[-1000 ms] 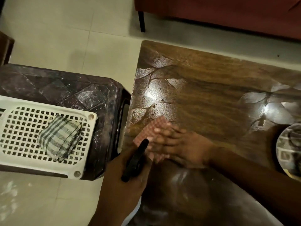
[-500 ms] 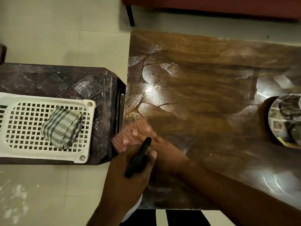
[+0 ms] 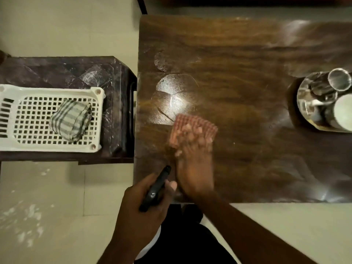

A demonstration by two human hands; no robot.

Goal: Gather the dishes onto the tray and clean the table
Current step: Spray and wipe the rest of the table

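Observation:
My right hand [image 3: 194, 168] lies flat on a red checked cloth [image 3: 192, 124] and presses it against the brown wooden table [image 3: 238, 54], near the table's left front part; both are blurred by motion. My left hand [image 3: 141, 212] hovers at the table's front left corner, closed around a black spray-bottle trigger [image 3: 155, 188]; the bottle itself is hidden under the hand. At the table's right edge a round metal tray [image 3: 306, 103] carries a steel tumbler [image 3: 340, 80], a white cup [image 3: 342, 111] and other dishes.
A dark low stool [image 3: 106, 73] stands left of the table. On it rests a white perforated plastic basket [image 3: 28, 145] holding a folded green-striped cloth [image 3: 71, 120]. Pale tiled floor surrounds everything; a red sofa's leg [image 3: 142, 5] shows at the top.
My right hand has swept the red cloth from the table's left edge toward the right and further in. The view has shifted, showing more of the tray. My left hand keeps holding the sprayer.

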